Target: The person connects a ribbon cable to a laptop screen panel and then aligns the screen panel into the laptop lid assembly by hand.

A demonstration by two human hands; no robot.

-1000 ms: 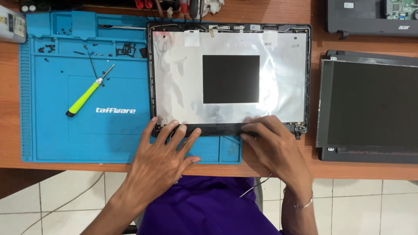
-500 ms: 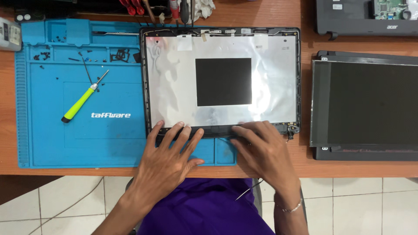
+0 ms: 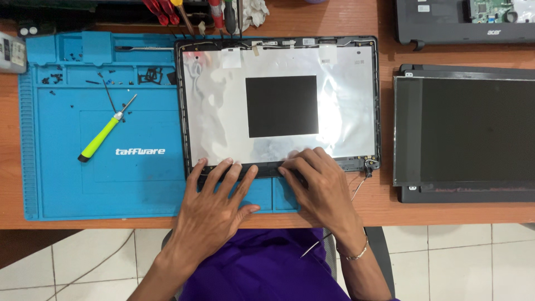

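A laptop lid back cover [image 3: 345, 100] lies open side up, lined with silver foil and a black square patch [image 3: 282, 106] in its middle. It rests partly on a blue repair mat [image 3: 111, 184]. My left hand [image 3: 214, 203] lies flat with its fingertips on the cover's dark lower edge at the left. My right hand [image 3: 317, 187] presses its fingertips on the same lower edge, near the middle. Neither hand holds anything. A thin cable [image 3: 356, 187] trails from the cover's lower right hinge corner.
A screwdriver with a green handle [image 3: 106, 136] lies on the mat among small screws and parts [image 3: 147, 75]. A bare display panel [image 3: 465, 131] lies to the right. A dark laptop base [image 3: 462, 22] sits at the back right. Red-handled tools [image 3: 161, 10] line the far edge.
The view has shifted slightly. Both hands have slid a little along the cover's lower edge, the right one moving inward toward the middle.
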